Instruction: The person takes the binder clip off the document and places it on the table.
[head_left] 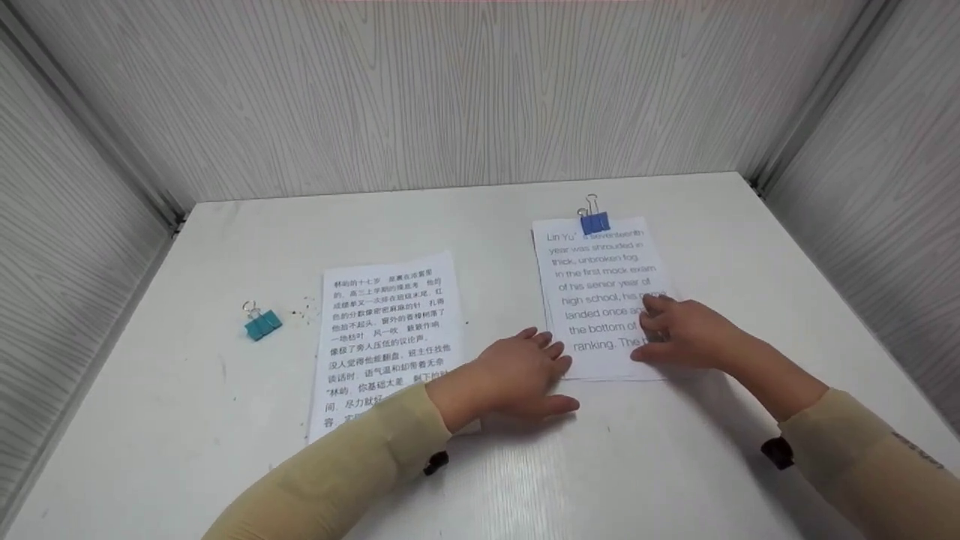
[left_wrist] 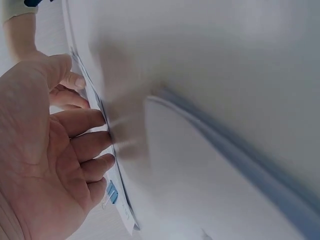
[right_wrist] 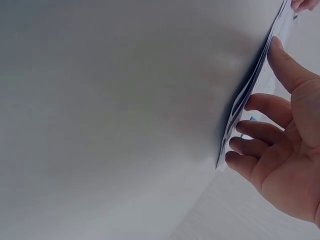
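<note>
A stack of paper sheets (head_left: 596,300) with printed English text lies on the table, a blue binder clip (head_left: 595,223) across its top edge with the wire handles standing up. My left hand (head_left: 517,375) is at the lower left edge of this stack, fingertips (left_wrist: 107,161) right at the paper's side and thumb spread apart. At the opposite side, my right hand (head_left: 686,334) has its fingers loosely bent along the right edge. Its thumb (right_wrist: 280,57) lies over the lower part of the sheets. In the right wrist view, the sheet edges (right_wrist: 245,92) fan slightly apart.
Left of that stack lies a second paper stack (head_left: 382,322) with Chinese text, its lower part hidden by my left forearm. A teal binder clip (head_left: 263,325) sits farther left beside small dark specks. Grey wood-grain panels (head_left: 480,97) enclose the white table (head_left: 525,480) at back and sides.
</note>
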